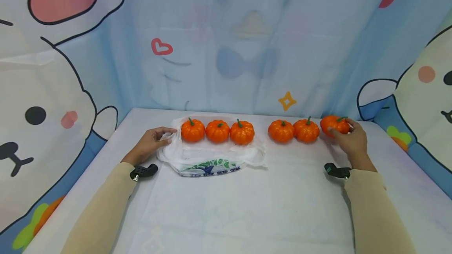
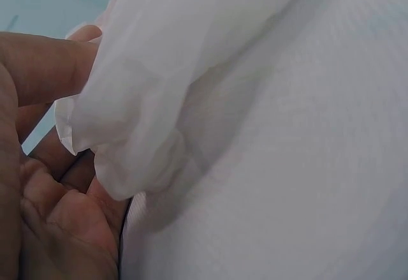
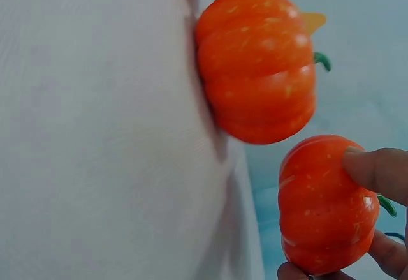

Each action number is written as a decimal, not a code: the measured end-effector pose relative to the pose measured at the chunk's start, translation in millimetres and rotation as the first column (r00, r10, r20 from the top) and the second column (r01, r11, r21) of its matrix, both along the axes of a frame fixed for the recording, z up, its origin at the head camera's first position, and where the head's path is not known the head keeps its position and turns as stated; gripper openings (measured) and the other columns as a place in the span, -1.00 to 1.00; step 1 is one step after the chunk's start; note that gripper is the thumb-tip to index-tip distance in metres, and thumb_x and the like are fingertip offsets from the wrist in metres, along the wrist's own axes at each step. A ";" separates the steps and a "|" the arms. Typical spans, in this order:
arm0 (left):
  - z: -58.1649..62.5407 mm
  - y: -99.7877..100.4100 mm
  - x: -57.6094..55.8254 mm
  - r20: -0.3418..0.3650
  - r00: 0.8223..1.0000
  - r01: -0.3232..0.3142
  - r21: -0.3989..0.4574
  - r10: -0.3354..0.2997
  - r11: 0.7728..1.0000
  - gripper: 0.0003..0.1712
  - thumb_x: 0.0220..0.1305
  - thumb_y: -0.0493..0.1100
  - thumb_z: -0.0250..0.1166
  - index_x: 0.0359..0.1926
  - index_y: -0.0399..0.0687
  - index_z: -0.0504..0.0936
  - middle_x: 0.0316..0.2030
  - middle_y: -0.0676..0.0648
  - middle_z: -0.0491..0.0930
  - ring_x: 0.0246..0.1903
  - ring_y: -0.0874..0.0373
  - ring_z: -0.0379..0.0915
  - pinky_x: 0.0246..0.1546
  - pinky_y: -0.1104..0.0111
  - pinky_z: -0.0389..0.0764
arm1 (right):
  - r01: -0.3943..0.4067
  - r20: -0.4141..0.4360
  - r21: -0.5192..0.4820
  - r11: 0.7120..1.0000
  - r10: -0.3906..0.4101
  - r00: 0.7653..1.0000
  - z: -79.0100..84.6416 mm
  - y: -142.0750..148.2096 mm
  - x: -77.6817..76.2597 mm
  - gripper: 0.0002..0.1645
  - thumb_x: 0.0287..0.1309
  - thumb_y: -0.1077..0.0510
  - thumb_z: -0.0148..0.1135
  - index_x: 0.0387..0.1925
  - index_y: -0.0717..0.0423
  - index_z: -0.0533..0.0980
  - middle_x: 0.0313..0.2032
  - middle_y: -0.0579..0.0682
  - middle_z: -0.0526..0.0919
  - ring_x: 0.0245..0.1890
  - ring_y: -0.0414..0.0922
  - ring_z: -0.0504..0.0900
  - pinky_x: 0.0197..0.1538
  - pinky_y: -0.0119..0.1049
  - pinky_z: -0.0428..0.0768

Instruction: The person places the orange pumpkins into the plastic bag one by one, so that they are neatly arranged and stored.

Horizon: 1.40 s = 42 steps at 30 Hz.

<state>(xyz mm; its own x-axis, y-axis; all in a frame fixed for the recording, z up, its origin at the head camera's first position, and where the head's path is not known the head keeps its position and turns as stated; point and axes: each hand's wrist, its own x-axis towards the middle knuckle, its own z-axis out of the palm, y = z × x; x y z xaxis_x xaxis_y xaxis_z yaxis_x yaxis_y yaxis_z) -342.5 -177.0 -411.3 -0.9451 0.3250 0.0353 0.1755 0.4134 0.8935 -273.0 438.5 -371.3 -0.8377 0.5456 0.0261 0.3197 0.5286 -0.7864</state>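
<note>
A white plastic bag (image 1: 212, 156) with green and blue print lies on the table, and its left edge is gripped by my left hand (image 1: 150, 144). In the left wrist view, the crumpled bag (image 2: 146, 101) runs between the thumb and fingers. Three small orange pumpkins stand in a row at the bag's mouth, the middle one (image 1: 217, 131) between the other two. At the right, my right hand (image 1: 351, 140) holds another pumpkin (image 1: 333, 124), its thumb on the near side. That pumpkin (image 3: 328, 210) sits apart from its neighbour in the right wrist view.
Two more pumpkins stand between the bag and my right hand: one on the left (image 1: 281, 131) and one on the right (image 1: 306, 130). A white cloth (image 1: 265, 207) covers the table. Behind it hangs a light blue printed curtain (image 1: 226, 50).
</note>
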 end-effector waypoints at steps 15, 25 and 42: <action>0.9 -1.3 0.5 -0.043 0.999 0.030 0.024 -0.029 0.999 -0.55 0.35 -0.17 0.26 0.24 -0.10 0.54 0.39 -0.17 0.35 0.51 -0.13 -0.03 0.52 -0.11 -0.07 | -0.136 -0.173 0.061 0.989 0.145 0.974 52.2 -66.9 10.9 0.04 0.27 -0.28 0.13 0.56 -0.01 -0.10 0.52 0.28 0.00 0.42 0.32 0.18 0.32 0.27 0.36; 2.8 3.8 2.5 -0.023 1.000 0.006 0.031 -0.005 1.000 -0.55 0.35 -0.20 0.24 0.25 -0.08 0.54 0.39 -0.16 0.35 0.52 -0.11 -0.03 0.53 -0.07 -0.07 | -0.463 -0.199 0.217 0.859 0.504 0.841 55.4 -159.8 18.4 -0.01 0.21 -0.15 0.30 0.52 0.03 0.07 0.44 0.31 0.20 0.31 0.34 0.38 0.26 0.19 0.47; -3.6 3.9 -5.7 -0.072 0.997 0.026 0.082 -0.020 0.996 -0.58 0.31 -0.25 0.27 0.19 -0.11 0.58 0.32 -0.14 0.45 0.49 -0.05 0.06 0.53 -0.03 -0.05 | -0.786 -0.095 0.147 0.601 0.799 0.593 -4.1 -330.6 10.0 -0.18 0.10 0.07 0.43 0.39 -0.01 0.33 0.32 0.03 0.43 0.23 0.06 0.53 0.18 -0.06 0.62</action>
